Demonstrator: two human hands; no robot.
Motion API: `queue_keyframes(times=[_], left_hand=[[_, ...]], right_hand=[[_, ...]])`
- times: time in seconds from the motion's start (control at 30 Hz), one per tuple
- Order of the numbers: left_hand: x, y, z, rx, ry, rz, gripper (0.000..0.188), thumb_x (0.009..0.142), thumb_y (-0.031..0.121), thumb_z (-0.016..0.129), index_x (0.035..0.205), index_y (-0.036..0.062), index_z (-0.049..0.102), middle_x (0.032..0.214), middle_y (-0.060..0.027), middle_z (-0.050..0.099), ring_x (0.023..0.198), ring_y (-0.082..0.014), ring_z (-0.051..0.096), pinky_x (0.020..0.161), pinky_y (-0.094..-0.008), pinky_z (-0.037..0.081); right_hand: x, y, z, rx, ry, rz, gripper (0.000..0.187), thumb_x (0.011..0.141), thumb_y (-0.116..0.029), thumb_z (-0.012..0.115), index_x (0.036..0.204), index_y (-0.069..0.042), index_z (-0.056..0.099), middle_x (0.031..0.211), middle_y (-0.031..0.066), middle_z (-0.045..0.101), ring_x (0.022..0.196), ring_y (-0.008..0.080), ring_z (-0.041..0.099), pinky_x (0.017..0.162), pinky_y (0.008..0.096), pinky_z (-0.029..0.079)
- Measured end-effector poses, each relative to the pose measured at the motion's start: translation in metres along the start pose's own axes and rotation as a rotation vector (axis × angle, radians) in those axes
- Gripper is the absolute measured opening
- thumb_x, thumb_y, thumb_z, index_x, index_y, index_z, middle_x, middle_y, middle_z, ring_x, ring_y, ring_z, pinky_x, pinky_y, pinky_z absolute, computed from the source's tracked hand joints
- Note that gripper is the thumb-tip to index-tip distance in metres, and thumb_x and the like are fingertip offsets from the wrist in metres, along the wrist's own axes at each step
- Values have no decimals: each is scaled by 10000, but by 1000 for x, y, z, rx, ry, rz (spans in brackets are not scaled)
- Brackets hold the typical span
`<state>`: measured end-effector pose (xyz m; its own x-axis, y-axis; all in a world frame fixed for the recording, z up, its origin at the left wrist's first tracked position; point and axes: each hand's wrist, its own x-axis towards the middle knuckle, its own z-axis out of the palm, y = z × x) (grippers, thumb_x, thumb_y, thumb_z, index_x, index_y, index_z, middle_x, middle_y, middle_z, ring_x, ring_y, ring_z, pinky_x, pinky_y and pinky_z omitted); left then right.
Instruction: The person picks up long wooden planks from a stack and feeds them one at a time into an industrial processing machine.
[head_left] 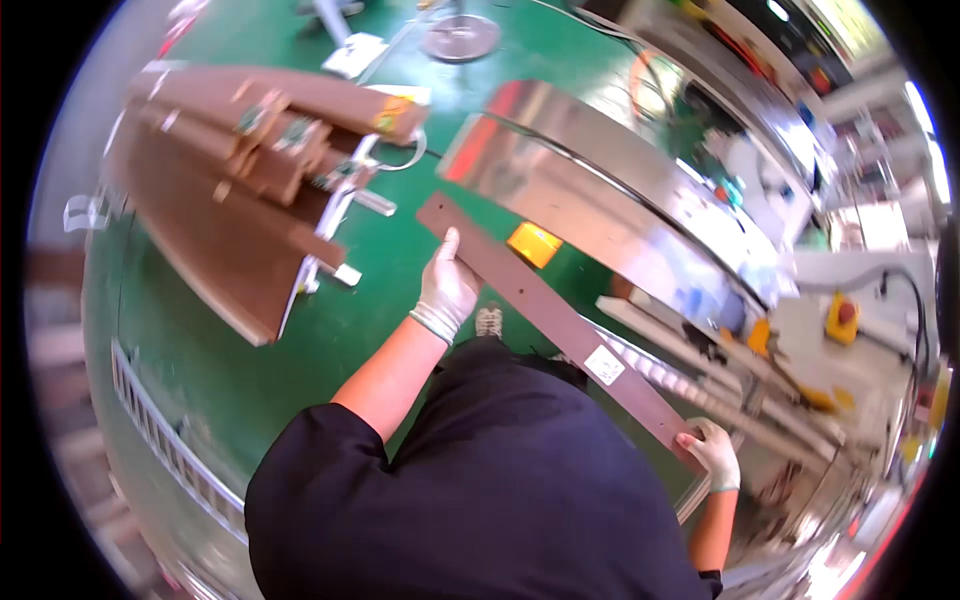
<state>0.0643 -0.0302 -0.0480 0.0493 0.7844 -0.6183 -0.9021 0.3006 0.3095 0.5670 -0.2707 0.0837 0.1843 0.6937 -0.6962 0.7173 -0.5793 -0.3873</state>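
Clamped at both ends, a long brown strip (548, 310) slants between two gloved hands in front of a dark shirt (500, 470)
Left hand (449, 282) is closed on the strip near its upper-left end, thumb against the near edge, the other fingers mostly hidden; right hand (711, 453) pinches the lower-right end. A white label (604, 365) lies on the strip's face, toward the right hand, and small dark holes dot its length. Just past the far edge shows a yellow block (535, 244), beside a shiny steel housing (610, 195). To the left, well apart from the strip, larger brown panels (215, 225) stand over the green floor (370, 290), blurred; one shoe (489, 321) shows near the left hand
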Motion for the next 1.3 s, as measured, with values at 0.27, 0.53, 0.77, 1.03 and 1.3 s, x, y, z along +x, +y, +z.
queue_keyframes(times=[0.27,0.53,0.77,1.03,1.3], left_hand=[[-3,-189,106,698,-655,-508,402,1086,302,597,1316,-21,530,1268,-125,652,1208,-228,642,1101,-394,495],[-14,-313,107,1535,-997,-316,375,1090,249,532,1331,-27,611,1250,-166,702,1129,-243,670,1020,-368,508],[4,-371,117,1602,-990,23,426,1121,290,406,1030,-46,653,991,-278,681,942,-436,652,867,-491,510],[-21,-404,165,1172,-496,-630,312,1087,254,592,935,7,706,866,-50,715,741,-129,700,683,-288,574],[-32,-495,177,1262,-639,-527,453,1096,300,594,768,-12,617,678,19,524,631,-90,442,582,-302,421]], right_hand=[[-70,43,203,342,473,129,515,970,-507,706,978,8,687,849,238,671,742,406,656,696,444,530],[-91,27,277,465,695,421,366,1049,-346,630,966,9,664,893,250,674,861,486,653,727,465,532],[-73,33,197,501,664,396,453,1049,-419,615,937,17,659,866,246,667,840,484,642,713,459,525],[-74,97,185,491,608,358,538,1086,-462,532,883,30,609,847,262,604,838,510,582,718,494,488],[-82,173,136,582,610,340,582,1089,-490,521,857,40,593,788,212,592,733,423,568,702,467,471]])
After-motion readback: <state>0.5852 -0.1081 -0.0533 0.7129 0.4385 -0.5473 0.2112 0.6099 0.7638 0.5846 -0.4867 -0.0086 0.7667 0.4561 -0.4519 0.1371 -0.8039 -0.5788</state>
